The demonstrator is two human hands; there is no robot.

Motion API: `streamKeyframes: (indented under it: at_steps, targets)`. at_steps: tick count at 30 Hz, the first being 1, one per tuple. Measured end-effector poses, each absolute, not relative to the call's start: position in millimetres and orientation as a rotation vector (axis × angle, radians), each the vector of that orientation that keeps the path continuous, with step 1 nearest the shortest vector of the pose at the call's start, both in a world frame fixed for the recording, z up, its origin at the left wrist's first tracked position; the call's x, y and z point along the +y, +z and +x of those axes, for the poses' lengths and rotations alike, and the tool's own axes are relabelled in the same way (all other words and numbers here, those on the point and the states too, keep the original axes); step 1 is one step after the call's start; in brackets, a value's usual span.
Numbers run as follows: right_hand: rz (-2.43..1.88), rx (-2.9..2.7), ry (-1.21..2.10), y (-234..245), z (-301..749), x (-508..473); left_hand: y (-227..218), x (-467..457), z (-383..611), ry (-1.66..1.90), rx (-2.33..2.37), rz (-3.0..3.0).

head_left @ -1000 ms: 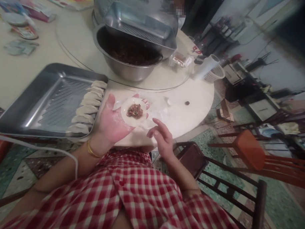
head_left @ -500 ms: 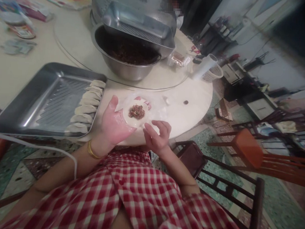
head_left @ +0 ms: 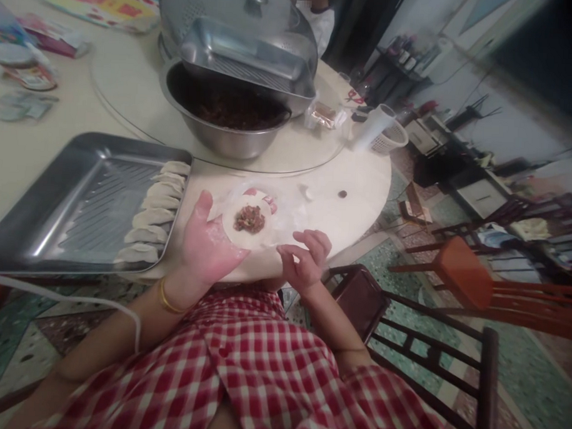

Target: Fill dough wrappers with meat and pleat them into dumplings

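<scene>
On the fingers of my left hand (head_left: 210, 246), palm up and stretched out, rests a round dumpling wrapper (head_left: 233, 234). A mound of meat filling (head_left: 249, 219) lies in the middle of the wrapper. My right hand (head_left: 307, 259) hovers just to the right of it, apart from the dough, fingers loosely curled and spread, with nothing visible in them. Left of my hands stands a metal tray (head_left: 88, 170) with a row of folded dumplings (head_left: 152, 217) along its right side. Beyond my hands sits a steel bowl (head_left: 232, 140) of dark filling.
A second metal tray (head_left: 254, 57) leans over the bowl, before a large metal lid (head_left: 218, 5). On the right are a plastic-wrapped packet (head_left: 324, 116), a white roll (head_left: 373, 127) and a basket (head_left: 392, 140). A jar (head_left: 26, 68) is at left; a dark chair (head_left: 362, 298) stands right.
My right hand has drawn away from the wrapper's edge, to the right and slightly down. The filled wrapper stays on my left hand. The view has shifted a little.
</scene>
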State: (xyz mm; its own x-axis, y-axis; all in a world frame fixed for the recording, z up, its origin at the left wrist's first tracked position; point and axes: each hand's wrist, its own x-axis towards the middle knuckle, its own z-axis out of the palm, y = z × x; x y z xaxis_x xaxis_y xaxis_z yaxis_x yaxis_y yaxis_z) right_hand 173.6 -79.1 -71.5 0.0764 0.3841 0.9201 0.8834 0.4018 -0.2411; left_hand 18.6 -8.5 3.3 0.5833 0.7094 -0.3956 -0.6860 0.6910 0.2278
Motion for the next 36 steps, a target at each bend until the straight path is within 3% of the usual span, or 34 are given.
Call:
streamKeyframes:
  at_steps: [9,17,36]
  targets:
    - [-1.249,-1.624,-0.356,-66.1,188.0,-79.9,1.8,-14.8,19.2,0.814,0.47,0.062]
    - [-1.347,-1.846,-0.626,-72.5,192.7,-67.8,0.0,-15.1,17.0,0.775,0.466,0.099]
    - [-1.151,-1.7,-0.733,-79.4,170.8,-67.5,6.2,-11.7,20.8,0.756,0.479,0.058]
